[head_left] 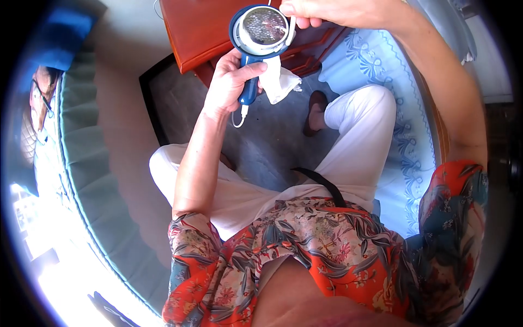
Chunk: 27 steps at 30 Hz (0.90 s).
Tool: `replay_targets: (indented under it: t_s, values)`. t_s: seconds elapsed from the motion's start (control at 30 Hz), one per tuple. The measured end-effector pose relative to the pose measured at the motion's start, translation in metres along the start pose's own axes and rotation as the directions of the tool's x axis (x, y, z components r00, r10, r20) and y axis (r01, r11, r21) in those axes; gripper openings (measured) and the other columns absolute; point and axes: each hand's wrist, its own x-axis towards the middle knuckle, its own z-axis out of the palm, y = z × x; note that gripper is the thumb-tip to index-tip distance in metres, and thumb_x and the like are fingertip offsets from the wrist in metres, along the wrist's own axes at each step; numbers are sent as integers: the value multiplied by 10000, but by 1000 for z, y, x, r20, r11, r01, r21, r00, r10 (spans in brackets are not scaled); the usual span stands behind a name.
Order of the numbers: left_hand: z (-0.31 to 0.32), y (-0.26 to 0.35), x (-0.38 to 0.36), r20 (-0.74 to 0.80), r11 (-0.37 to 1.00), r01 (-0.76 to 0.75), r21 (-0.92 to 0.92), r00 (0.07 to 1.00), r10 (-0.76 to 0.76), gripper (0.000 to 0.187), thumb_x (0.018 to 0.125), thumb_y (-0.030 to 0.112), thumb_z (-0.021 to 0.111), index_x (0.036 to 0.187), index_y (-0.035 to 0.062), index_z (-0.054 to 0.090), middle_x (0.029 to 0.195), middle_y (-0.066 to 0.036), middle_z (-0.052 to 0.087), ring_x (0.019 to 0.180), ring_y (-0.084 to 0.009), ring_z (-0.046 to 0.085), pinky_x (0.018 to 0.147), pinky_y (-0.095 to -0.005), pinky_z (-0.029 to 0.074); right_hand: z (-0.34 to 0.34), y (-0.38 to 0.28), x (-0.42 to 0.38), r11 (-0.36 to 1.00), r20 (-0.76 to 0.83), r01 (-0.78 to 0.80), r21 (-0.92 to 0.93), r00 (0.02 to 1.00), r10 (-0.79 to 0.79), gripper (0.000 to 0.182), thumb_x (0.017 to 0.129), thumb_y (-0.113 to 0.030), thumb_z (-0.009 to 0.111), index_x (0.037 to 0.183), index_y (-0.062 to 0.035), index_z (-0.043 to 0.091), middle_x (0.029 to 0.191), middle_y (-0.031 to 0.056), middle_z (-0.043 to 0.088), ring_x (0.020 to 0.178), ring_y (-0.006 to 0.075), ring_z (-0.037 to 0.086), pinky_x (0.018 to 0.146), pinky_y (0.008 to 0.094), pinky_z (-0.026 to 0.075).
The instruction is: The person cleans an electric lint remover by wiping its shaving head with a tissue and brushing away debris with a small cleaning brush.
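A round device (265, 25) with a blue rim, a white inner ring and a shiny mesh-like face is held up near the top of the view. Its blue handle (249, 91) is gripped by my left hand (233, 79), and a white cable (243, 111) leaves the handle's lower end. A crumpled white tissue or cloth (280, 86) hangs below the device, pressed against my left fingers. At the device's right edge, my right hand (306, 12) pinches a thin white piece (291, 31); whether that piece is attached to the ring is unclear.
A reddish-brown wooden cabinet (199, 30) stands in front, behind the device. On the right lies a light blue patterned cloth (406, 136). A green curtain-like fabric (90, 152) runs down the left. My legs in white trousers (359, 120) flank the grey floor (267, 144).
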Motion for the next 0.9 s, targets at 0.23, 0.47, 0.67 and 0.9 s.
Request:
replay_targets:
  t_s: [0.23,0.47,0.67,0.9]
  values:
    - [3,3,-3,-20,998,-4,55,1000,5,230,777,19,672,997,26,603,799,-39,652,595,-83,591,537,-232,496,28,11,-19,844,-31,-248,476,954,298,198,899,-118,587,774,22,653,699,76,664,598,103,614,557,228,498]
    - [3,-2,-1,-68,984,-82,159,993,94,224,778,20,654,990,23,584,757,-27,624,587,-86,563,547,-233,476,78,16,-52,888,-339,-17,459,921,193,191,947,-153,563,951,21,643,812,72,665,712,101,621,663,227,510]
    - [5,-2,-2,-118,983,-73,166,989,93,198,793,25,632,979,11,566,761,-39,616,589,-87,555,549,-230,474,121,3,-55,950,-623,116,292,776,97,131,914,-84,603,972,24,651,832,60,678,779,109,651,682,217,516]
    - [6,-5,-1,-168,985,-82,151,980,107,184,801,26,614,974,3,556,767,-41,610,599,-88,556,546,-231,478,136,6,-45,952,-694,133,277,713,102,128,909,-56,603,995,31,641,850,79,691,796,123,663,706,227,522]
